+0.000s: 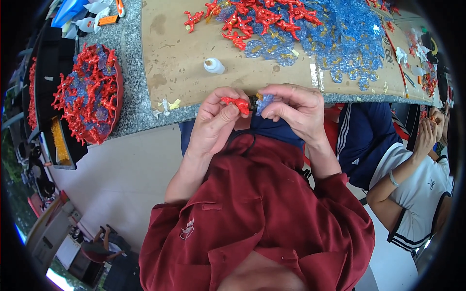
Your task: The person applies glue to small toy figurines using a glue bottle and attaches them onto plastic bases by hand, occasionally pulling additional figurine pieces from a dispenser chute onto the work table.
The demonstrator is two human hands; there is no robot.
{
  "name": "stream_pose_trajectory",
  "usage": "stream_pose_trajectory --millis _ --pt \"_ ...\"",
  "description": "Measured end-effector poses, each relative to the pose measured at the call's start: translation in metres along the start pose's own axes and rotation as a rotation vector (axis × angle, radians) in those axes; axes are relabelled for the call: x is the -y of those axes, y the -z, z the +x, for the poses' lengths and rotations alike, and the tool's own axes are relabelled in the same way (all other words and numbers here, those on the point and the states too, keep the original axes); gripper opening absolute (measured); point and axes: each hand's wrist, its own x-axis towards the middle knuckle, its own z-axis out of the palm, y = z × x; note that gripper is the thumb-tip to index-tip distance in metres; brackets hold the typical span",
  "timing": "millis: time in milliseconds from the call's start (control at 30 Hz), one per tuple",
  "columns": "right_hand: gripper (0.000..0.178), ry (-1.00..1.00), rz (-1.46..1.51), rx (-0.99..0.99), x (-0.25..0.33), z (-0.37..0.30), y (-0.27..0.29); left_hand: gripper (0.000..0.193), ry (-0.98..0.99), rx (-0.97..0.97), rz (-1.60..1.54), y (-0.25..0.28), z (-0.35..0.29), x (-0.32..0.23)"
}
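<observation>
Just off the near edge of the table, my left hand (219,114) pinches a small red plastic figure (236,104) between thumb and fingers. Close beside it, my right hand (297,106) grips a clear blue plastic piece (263,103) with a bit of yellow at its top. The two pieces are held a small gap apart. Beyond my hands, a small white bottle (214,65) stands on the cardboard. A heap of red figures (267,18) and a wide spread of clear blue pieces (340,41) cover the far part of the cardboard.
At the left, a red tray (118,92) holds red figures and blue pieces, beside a black bin (57,53) and a box of yellow pieces (60,140). Cardboard (170,48) covers the granite tabletop (131,63). A co-worker (407,179) sits close on the right.
</observation>
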Motion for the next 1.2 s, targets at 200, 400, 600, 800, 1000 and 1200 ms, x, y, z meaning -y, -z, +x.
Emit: stream_pose_trajectory --millis 200,400,600,800,1000,1200 --pt "0.021 -0.131 0.312 -0.029 -0.012 -0.010 -0.008 0.018 -0.163 -0.046 0.249 0.001 -0.002 0.000" --pt "0.022 -0.116 0.313 -0.037 -0.012 -0.011 -0.009 0.015 -0.202 -0.018 0.335 -0.003 0.000 -0.001" --pt "0.023 -0.099 0.247 -0.037 -0.010 -0.013 -0.010 0.015 -0.196 -0.005 0.327 -0.004 -0.001 0.000" --pt "0.020 -0.028 -0.041 -0.108 0.003 -0.018 -0.016 0.015 -0.212 0.000 0.460 -0.003 -0.002 -0.001" --pt "0.020 0.351 -0.374 -0.135 0.005 -0.016 -0.020 0.019 -0.202 0.064 0.328 -0.003 0.001 0.001" --pt "0.024 0.448 -0.426 -0.138 0.004 -0.018 -0.021 0.012 -0.268 0.141 0.406 0.004 0.008 0.001"
